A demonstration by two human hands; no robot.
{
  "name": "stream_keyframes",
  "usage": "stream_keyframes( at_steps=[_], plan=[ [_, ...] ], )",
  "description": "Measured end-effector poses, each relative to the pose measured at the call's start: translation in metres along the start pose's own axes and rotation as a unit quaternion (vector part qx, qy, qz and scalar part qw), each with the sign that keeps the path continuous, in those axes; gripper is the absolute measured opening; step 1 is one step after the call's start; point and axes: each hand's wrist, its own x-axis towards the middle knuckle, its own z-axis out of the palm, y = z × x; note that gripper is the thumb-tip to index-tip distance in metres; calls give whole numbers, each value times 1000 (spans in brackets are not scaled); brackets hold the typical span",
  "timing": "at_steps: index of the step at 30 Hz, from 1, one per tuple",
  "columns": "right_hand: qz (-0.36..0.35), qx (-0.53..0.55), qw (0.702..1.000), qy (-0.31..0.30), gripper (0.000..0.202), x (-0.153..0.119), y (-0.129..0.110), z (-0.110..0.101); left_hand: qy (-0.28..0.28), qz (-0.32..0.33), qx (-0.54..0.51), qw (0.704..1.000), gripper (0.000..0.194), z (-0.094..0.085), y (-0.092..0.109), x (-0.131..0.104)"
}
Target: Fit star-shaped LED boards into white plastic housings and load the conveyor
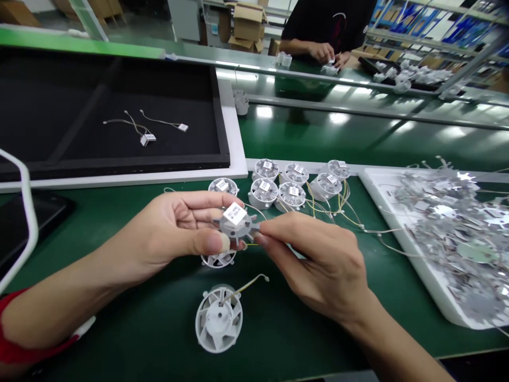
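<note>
My left hand [175, 233] holds a small grey finned metal part [238, 227] between thumb and fingers, with a white labelled square block [234, 213] on top of it. From the right, the thumb and forefinger of my right hand [314, 260] pinch the edge of that same part. Below my hands, a white round fan housing [218, 320] lies on the green table with a short cable rising from it. Another round housing [218, 259] is partly hidden under my left hand. Just behind my fingers stands a labelled round unit [223, 187].
Several labelled round units [264, 192] with cables stand behind my hands. A white tray [429, 281] of metal parts is at right. A black tray [79, 116] holding wired blocks is at left. Across the bench, a person's hands [330, 55] handle a white part.
</note>
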Motion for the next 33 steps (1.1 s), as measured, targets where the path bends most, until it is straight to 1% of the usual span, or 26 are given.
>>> stream_keyframes(
  at_steps=[1,3,6,8,10,12,15,18,20,22,23,25,28,30,33],
  plan=[
    [12,13,1000,2,13,1,-1,0,13,0,10,1000,41,1,1,0],
    [61,46,997,-4,13,4,-5,-2,42,9,40,998,41,2,4,0],
    [165,112,979,-34,15,10,-8,-6,82,46,134,986,39,3,7,-2],
    [226,156,960,-54,17,12,-9,-9,93,76,207,971,38,3,8,-4],
    [266,183,944,-66,19,13,-8,-12,85,104,253,958,38,1,8,-6],
    [292,195,934,-71,20,12,-7,-12,75,122,273,951,39,-1,7,-7],
    [321,202,923,-73,23,12,-8,-12,82,135,300,941,40,-3,4,-10],
    [351,231,904,-71,20,13,-9,-10,101,153,352,918,39,-3,2,-11],
    [369,260,890,-65,17,13,-9,-9,101,167,389,901,37,-2,2,-10],
    [377,280,881,-57,18,13,-9,-6,94,178,401,894,33,-1,3,-10],
    [378,286,879,-53,18,12,-8,-5,90,179,394,897,32,0,3,-10],
    [372,284,882,-46,17,11,-6,-3,80,163,359,915,33,2,4,-10],
    [358,261,896,-37,18,11,-4,-1,61,98,264,958,34,6,3,-10],
    [348,253,902,-37,17,11,-4,0,60,60,182,980,26,8,3,-8],
    [323,260,909,-47,12,12,-6,0,34,37,78,996,15,8,4,-3]
  ],
)
